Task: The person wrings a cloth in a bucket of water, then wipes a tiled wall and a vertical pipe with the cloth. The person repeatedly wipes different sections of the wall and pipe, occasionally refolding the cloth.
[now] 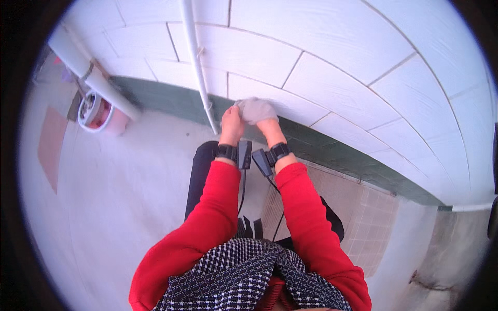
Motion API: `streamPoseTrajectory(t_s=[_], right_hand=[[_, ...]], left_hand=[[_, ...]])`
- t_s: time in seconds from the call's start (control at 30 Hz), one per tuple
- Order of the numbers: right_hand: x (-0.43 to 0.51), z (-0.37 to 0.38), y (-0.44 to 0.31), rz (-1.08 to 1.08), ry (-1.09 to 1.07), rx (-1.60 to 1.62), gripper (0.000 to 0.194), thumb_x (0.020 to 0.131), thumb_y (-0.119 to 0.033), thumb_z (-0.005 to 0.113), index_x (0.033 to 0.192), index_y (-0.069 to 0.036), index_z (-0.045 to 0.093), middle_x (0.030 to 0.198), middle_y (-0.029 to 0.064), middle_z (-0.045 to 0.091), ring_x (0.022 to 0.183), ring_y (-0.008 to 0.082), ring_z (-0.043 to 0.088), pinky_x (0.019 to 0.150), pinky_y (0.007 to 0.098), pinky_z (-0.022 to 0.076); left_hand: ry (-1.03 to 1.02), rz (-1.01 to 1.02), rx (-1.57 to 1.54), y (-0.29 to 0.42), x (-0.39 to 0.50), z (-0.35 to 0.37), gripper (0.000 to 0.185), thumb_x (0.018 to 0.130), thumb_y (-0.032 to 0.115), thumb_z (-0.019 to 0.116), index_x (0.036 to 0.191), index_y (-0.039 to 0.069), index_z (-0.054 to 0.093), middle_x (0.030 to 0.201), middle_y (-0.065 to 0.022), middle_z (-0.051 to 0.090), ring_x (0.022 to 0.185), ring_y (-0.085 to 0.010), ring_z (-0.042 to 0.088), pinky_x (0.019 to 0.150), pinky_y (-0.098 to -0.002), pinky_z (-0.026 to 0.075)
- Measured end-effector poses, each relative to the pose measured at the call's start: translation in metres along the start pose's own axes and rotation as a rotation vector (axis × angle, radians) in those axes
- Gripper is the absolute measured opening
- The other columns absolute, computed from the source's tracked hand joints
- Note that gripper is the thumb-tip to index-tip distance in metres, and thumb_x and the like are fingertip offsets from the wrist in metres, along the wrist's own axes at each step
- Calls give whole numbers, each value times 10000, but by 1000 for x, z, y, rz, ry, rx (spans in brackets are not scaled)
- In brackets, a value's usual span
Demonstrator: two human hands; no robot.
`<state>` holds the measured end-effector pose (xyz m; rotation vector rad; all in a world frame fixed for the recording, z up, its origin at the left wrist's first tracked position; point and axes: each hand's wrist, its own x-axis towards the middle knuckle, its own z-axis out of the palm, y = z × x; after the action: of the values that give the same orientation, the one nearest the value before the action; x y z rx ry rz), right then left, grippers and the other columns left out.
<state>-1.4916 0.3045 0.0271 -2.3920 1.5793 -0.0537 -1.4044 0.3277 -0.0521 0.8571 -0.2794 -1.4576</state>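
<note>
My right hand [271, 127] is covered from the knuckles outward by a light grey piece of cloth or thin covering [256, 110], so its fingers are hidden. Beside it, my left hand [232, 121] pinches the left edge of that covering with the fingertips. Both hands are close together, in front of the lower part of the white tiled wall [256, 58]. A black strap with a small dark device [244, 154] is on my left wrist, and a similar device [262, 162] is on my right.
A thin white pipe [194, 62] runs down the wall left of my hands. Further left are a thicker pipe [111, 95] and a white bucket [102, 126] with things in it. Green skirting [167, 99] borders the pale floor [128, 186]. A ribbed mat-like panel [330, 198] lies at right.
</note>
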Motion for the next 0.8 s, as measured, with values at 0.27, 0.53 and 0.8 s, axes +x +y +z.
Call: streamPoseTrajectory(t_s=[0.27,0.53,0.8], right_hand=[[-107,-75,25,159,189,297,338,779,-380,560,962,-98,602,920,200,598,858,339,582,729,394,474],[-206,-61,72,256,197,1051,284,892,-166,467,1105,11,528,1072,102,586,908,193,593,753,287,477],[-306,-3,98,601,410,1389,260,894,-168,472,1083,1,530,1040,114,592,911,205,594,764,297,475]], left_hand=[[-250,43,10,44,-59,85,266,910,103,397,1150,-12,408,1043,-109,542,921,-180,554,793,-289,467],[-296,1353,809,145,-96,174,462,846,151,474,1277,50,344,1179,-183,476,1125,-332,430,981,-464,280],[-91,1031,1219,94,-28,142,586,838,237,474,1298,-45,245,1276,-263,354,1178,-409,334,1005,-475,234]])
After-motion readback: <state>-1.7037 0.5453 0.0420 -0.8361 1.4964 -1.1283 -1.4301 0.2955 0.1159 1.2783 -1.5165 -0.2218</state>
